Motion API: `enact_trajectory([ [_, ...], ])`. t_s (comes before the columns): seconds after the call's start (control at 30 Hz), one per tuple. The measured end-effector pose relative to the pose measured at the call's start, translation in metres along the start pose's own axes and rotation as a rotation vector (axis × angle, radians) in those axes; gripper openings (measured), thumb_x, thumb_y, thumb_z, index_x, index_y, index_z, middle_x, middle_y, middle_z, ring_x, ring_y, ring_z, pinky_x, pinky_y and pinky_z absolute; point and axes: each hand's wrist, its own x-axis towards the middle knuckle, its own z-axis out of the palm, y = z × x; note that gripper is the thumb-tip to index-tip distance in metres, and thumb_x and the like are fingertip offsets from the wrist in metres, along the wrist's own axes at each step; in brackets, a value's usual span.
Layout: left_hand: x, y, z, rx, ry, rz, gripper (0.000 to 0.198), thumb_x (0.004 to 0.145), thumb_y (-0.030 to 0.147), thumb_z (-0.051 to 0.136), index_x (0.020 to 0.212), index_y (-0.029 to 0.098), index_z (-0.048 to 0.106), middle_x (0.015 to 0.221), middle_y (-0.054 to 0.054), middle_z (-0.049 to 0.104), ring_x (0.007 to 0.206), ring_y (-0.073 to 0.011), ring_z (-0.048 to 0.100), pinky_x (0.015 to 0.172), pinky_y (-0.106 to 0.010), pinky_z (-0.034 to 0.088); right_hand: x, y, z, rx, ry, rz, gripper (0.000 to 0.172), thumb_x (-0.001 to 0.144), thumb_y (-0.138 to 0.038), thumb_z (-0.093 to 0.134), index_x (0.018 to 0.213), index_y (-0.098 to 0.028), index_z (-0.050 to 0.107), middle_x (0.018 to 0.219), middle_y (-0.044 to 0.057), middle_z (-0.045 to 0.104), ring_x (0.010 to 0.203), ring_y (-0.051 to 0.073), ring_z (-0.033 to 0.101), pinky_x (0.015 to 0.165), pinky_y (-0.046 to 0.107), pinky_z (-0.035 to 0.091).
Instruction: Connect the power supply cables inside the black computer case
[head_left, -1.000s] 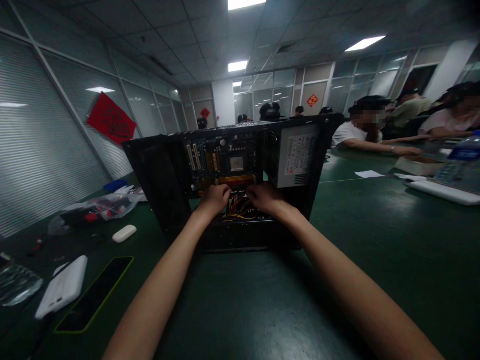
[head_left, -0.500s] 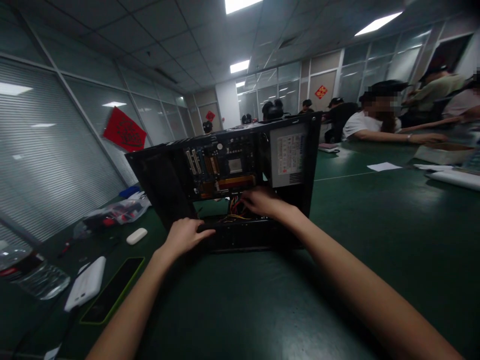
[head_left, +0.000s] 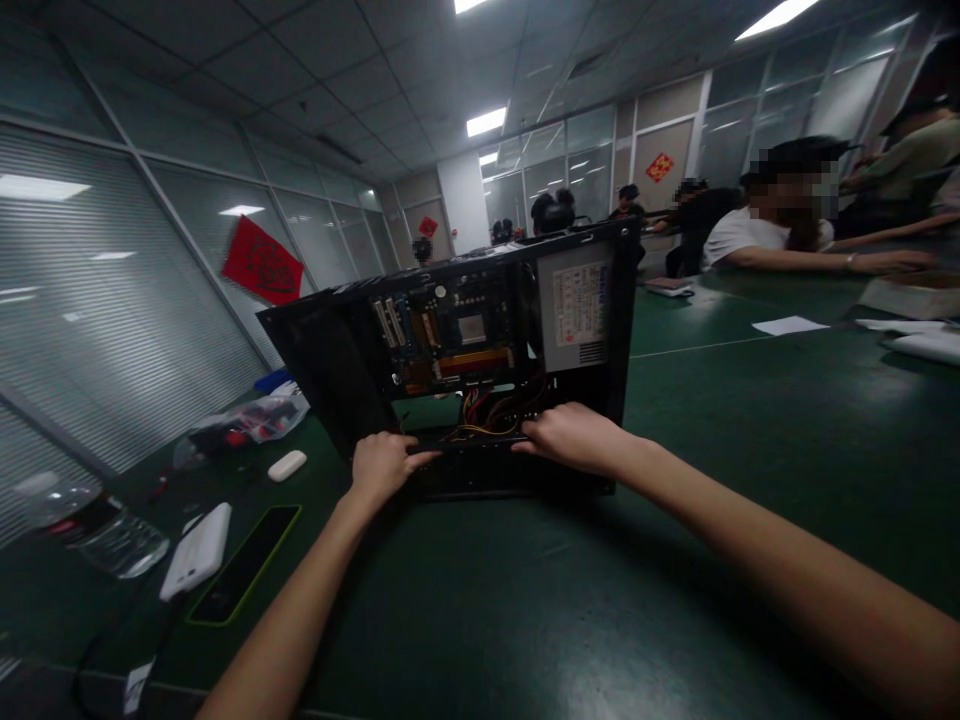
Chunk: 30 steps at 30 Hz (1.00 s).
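Right hand now drawn back beside left hand, fingers flat, empty, on black metal computer case rim, green table open before it

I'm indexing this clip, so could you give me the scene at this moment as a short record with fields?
setting: green table in an office; a seated person at far right
left hand: open, fingers laid on the near lower edge of the open computer case
right hand: open, flat on the same edge, just in front of the coloured cables
inside case: motherboard; power supply to its right
left of case: plastic bag, white device, black phone, water bottle
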Motion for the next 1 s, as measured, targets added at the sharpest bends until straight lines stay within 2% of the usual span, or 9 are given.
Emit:
enact_trajectory([
  [0.13, -0.004, 0.020, -0.002, -0.005, 0.015, -0.017, 0.069, 0.089, 0.079, 0.038, 0.099, 0.026, 0.081, 0.087, -0.012, 0.078, 0.086, -0.0336, 0.073, 0.067, -0.035, 0.047, -0.008, 0.018, 0.006, -0.036, 0.009, -0.061, 0.041, 0.105, -0.043, 0.045, 0.098, -0.014, 0.073, 0.081, 0.013, 0.075, 0.074, 0.025, 0.073, 0.057, 0.029, 0.038],
  [0.3, -0.008, 0.059, -0.007, -0.037, 0.024, -0.040, 0.072, 0.087, 0.081, 0.037, 0.104, 0.026, 0.080, 0.090, -0.014, 0.078, 0.087, -0.0326, 0.074, 0.067, -0.034, 0.048, -0.021, 0.056, 0.019, 0.010, 0.034, -0.084, 0.039, 0.102, -0.045, 0.049, 0.086, -0.018, 0.070, 0.078, 0.011, 0.074, 0.066, 0.021, 0.068, 0.057, 0.030, 0.034],
  [0.4, -0.007, 0.088, -0.010, -0.084, 0.022, -0.036, 0.071, 0.087, 0.080, 0.038, 0.104, 0.026, 0.080, 0.089, -0.014, 0.078, 0.085, -0.0325, 0.074, 0.066, -0.034, 0.049, -0.029, 0.084, 0.024, 0.116, 0.076, -0.042, 0.038, 0.102, -0.043, 0.048, 0.083, -0.019, 0.070, 0.077, 0.011, 0.073, 0.065, 0.018, 0.066, 0.060, 0.030, 0.036],
  [0.47, -0.005, 0.108, -0.013, -0.124, 0.017, -0.025, 0.070, 0.088, 0.079, 0.038, 0.102, 0.024, 0.080, 0.089, -0.014, 0.078, 0.084, -0.0316, 0.074, 0.066, -0.034, 0.050, -0.034, 0.103, 0.026, 0.176, 0.135, 0.035, 0.040, 0.104, -0.042, 0.043, 0.091, -0.019, 0.073, 0.079, 0.013, 0.074, 0.066, 0.018, 0.066, 0.064, 0.031, 0.038],
  [0.53, -0.003, 0.129, -0.016, -0.163, 0.013, -0.007, 0.066, 0.091, 0.075, 0.041, 0.104, 0.023, 0.080, 0.090, -0.014, 0.077, 0.085, -0.0302, 0.074, 0.068, -0.033, 0.051, -0.038, 0.121, 0.028, 0.199, 0.167, 0.146, 0.044, 0.104, -0.042, 0.039, 0.100, -0.017, 0.075, 0.083, 0.016, 0.075, 0.067, 0.018, 0.066, 0.064, 0.032, 0.038],
  [0.63, 0.003, 0.163, -0.023, -0.220, 0.029, -0.001, 0.058, 0.092, 0.069, 0.048, 0.102, 0.020, 0.079, 0.090, -0.013, 0.078, 0.085, -0.0293, 0.074, 0.069, -0.033, 0.053, -0.040, 0.142, 0.030, 0.196, 0.230, 0.279, 0.042, 0.102, -0.043, 0.042, 0.102, -0.016, 0.074, 0.091, 0.015, 0.076, 0.073, 0.022, 0.068, 0.067, 0.033, 0.043],
  [0.8, 0.018, 0.228, -0.026, -0.375, 0.033, 0.059, 0.046, 0.097, 0.054, 0.055, 0.103, 0.014, 0.076, 0.091, -0.012, 0.077, 0.084, -0.0265, 0.075, 0.071, -0.033, 0.057, -0.033, 0.159, 0.036, 0.243, 0.337, 0.316, 0.036, 0.100, -0.041, 0.047, 0.097, -0.014, 0.071, 0.099, 0.015, 0.074, 0.087, 0.026, 0.068, 0.078, 0.034, 0.046],
  [0.93, 0.033, 0.285, -0.025, -0.483, 0.055, 0.138, 0.032, 0.098, 0.034, 0.059, 0.108, 0.008, 0.073, 0.094, -0.015, 0.076, 0.086, -0.0254, 0.075, 0.071, -0.031, 0.059, -0.029, 0.175, 0.043, 0.283, 0.245, 0.418, 0.035, 0.099, -0.044, 0.052, 0.089, -0.014, 0.069, 0.090, 0.015, 0.073, 0.078, 0.023, 0.067, 0.068, 0.032, 0.042],
  [1.0, 0.040, 0.312, -0.027, -0.501, 0.058, 0.155, 0.026, 0.099, 0.019, 0.053, 0.110, 0.004, 0.072, 0.097, -0.017, 0.075, 0.090, -0.0247, 0.075, 0.071, -0.028, 0.060, -0.032, 0.184, 0.045, 0.258, 0.189, 0.522, 0.035, 0.097, -0.044, 0.054, 0.086, -0.015, 0.069, 0.084, 0.015, 0.073, 0.071, 0.022, 0.066, 0.062, 0.032, 0.039],
])
